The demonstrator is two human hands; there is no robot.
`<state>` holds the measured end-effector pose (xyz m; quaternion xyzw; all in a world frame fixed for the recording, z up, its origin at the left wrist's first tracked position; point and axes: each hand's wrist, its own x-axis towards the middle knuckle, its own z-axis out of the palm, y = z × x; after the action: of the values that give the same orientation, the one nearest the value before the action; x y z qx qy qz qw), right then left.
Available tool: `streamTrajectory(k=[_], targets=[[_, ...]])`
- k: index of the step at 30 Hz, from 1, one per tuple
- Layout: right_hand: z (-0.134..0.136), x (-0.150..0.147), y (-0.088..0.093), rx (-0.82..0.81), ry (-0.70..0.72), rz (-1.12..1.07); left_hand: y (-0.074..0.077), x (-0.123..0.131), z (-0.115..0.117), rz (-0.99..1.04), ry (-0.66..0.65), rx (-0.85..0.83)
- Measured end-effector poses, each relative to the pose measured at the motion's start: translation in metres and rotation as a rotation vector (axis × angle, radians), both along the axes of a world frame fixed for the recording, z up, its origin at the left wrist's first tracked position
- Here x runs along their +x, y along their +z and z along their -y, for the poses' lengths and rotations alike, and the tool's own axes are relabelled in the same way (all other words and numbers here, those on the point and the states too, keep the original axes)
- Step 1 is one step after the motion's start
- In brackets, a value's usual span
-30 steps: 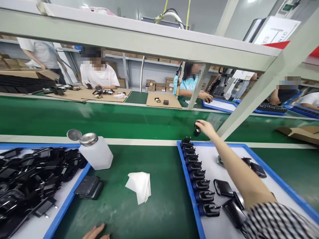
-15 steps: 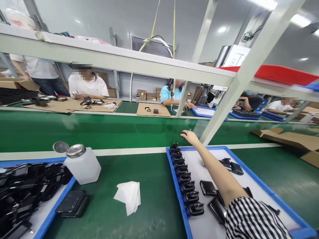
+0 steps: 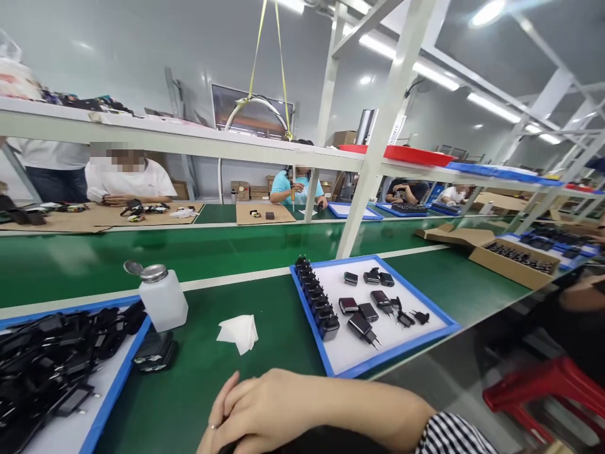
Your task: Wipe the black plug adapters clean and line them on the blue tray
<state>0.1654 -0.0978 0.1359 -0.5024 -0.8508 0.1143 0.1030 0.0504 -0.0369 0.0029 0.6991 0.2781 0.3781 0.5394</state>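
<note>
My right hand [image 3: 265,410] lies at the bottom edge of the view, its striped sleeve [image 3: 454,436] coming in from the right. Its fingers are stretched out together and hold nothing. Under them a few fingers of my left hand [image 3: 211,434] show, one with a ring; the rest is covered. Beyond the hands a blue-rimmed tray [image 3: 392,350] holds a row of black chargers [image 3: 316,296] along its left side and several loose chargers [image 3: 363,312]. Neither hand touches the tray.
A second blue tray [image 3: 111,391] at the left is heaped with black chargers [image 3: 47,359]. Near it stand a white bottle [image 3: 163,299], a white cloth [image 3: 239,331] and dark flat parts [image 3: 155,353]. A cardboard box [image 3: 513,258] and red stool [image 3: 543,384] are at right. Co-workers sit across the green belt [image 3: 189,252].
My right hand has drawn back from the far edge of the right tray, where it held a black charger, to the near edge of the view. The view has lifted and turned right.
</note>
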Motion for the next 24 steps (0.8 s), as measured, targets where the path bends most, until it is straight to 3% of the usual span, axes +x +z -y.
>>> streamTrajectory(k=[5,10,14,16,20,24], targets=[[0.018,-0.015,-0.006,-0.063,-0.129,-0.482,0.010,-0.009,-0.009,-0.029,-0.049,-0.008],[0.020,-0.024,-0.015,0.075,-0.473,-0.955,0.027,-0.013,-0.024,-0.214,0.052,-0.086],[0.012,-0.028,-0.034,-0.025,-0.620,-1.260,0.036,-0.013,-0.026,-0.260,-0.012,-0.086],[0.009,-0.029,-0.043,0.001,-0.712,-1.310,0.036,-0.013,-0.027,-0.230,-0.074,-0.159],[0.013,-0.028,-0.052,0.223,-0.970,-1.219,0.029,-0.012,-0.027,-0.129,-0.174,-0.316],[0.021,-0.024,-0.057,0.296,-1.018,-0.991,0.021,-0.009,-0.022,-0.151,-0.311,-0.331]])
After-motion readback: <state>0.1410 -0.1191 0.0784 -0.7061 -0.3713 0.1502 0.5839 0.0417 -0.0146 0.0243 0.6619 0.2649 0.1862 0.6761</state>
